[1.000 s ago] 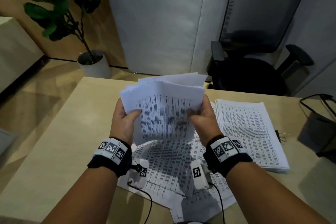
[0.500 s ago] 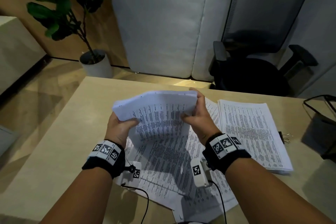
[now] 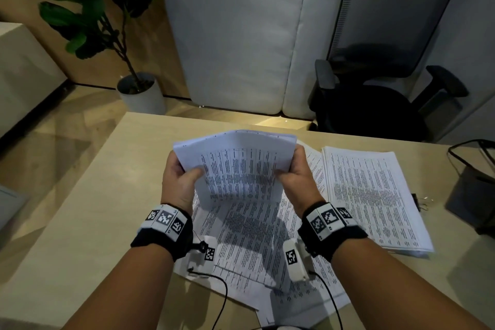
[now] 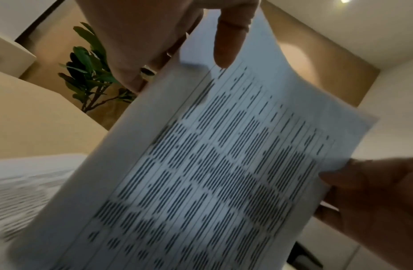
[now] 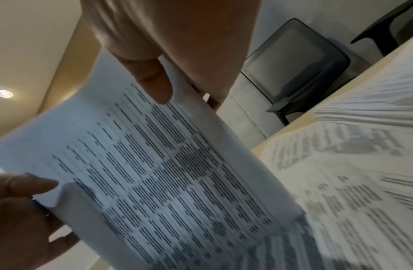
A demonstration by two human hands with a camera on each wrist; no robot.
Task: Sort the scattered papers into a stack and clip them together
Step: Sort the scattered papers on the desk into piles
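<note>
I grip the bundle of papers (image 3: 238, 166) upright between my left hand (image 3: 178, 182) and right hand (image 3: 296, 179), thumbs in front, to square its edges above the loose sheets (image 3: 251, 238) below my wrists.

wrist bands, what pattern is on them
Black wrist bands carrying white tiles with black square-code markers, clearest in the head view.

Bare desk (image 3: 88, 209) on the left side gives a hand plenty of room. Middle is covered by loose sheets (image 3: 249, 244), the right by a neat stack (image 3: 375, 195), with a binder clip (image 3: 422, 202) just beside its right edge.
</note>
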